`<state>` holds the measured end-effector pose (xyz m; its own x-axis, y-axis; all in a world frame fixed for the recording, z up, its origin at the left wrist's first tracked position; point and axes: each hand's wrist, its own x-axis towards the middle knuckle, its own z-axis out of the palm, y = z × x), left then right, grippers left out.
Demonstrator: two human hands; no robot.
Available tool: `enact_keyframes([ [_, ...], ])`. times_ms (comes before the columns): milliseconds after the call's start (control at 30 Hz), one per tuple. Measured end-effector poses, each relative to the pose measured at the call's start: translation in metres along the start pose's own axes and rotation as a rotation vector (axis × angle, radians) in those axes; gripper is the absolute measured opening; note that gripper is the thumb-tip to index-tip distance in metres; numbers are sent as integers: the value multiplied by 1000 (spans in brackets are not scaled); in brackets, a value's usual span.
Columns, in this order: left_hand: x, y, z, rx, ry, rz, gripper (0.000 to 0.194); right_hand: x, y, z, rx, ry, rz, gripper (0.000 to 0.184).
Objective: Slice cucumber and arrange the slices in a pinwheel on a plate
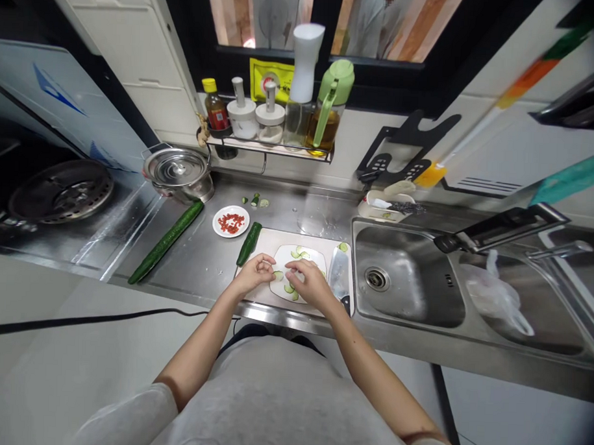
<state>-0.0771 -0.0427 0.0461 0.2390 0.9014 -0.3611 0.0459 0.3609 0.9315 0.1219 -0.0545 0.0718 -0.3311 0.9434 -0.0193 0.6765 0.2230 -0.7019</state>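
Closely, left hand (255, 273) faces right hand (308, 281) across plate's rim (271, 288), counter (193, 258) open leftward.

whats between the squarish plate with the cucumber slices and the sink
A cleaver on the cutting board, with a cucumber slice at the far end of its blade; the head view shows both.

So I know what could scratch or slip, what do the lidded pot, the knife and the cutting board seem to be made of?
Lidded pot: polished metal, probably stainless steel, given its bright, mirror-like highlights.
Knife: smooth metal blade with a grey sheen; black handle, plastic or wood unclear.
Cutting board: pale, matte-looking, no grain visible, perhaps plastic.
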Motion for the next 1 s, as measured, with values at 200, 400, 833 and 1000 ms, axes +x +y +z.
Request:
enact_keyframes([
  [200, 0, -1, 8, 16, -4, 52, 45, 7, -1, 12, 0, -55, -6, 11],
  [400, -3, 2, 12, -56, 138, -77, 40, 8, 2, 10, 44, 6, 4, 13],
  [833, 1, 9, 22, -201, 99, -231, 48, 4, 4, 10, -86, -5, -95, 17],
  [1000, 3, 7, 22, -184, 151, -186, 46, 7, 8, 15, -24, 50, -124, 13],
])
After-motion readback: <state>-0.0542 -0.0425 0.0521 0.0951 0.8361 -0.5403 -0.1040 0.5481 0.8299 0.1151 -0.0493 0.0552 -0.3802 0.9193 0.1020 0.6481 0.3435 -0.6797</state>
